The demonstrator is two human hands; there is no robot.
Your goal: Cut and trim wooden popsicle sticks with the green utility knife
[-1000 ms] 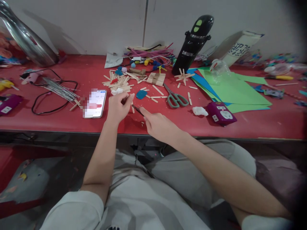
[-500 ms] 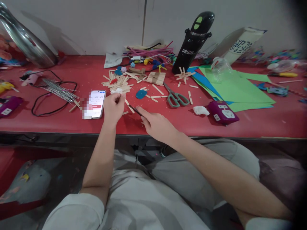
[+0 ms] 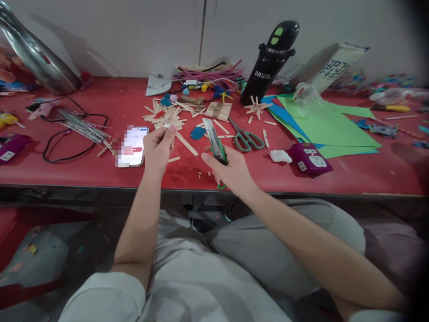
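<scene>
Near front edge of worktop (image 3: 278, 179), right hand (image 3: 234, 172) grips knife (image 3: 218, 153), blade (image 3: 209, 129) now swung away from stick (image 3: 186, 143); cutting seems paused. Left hand (image 3: 158, 148) pinches stick at one end.

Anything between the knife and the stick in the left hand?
Nothing visible. Knife in right hand, stick in left hand, apart; the blue piece near the gap appears to lie on the table.
</scene>
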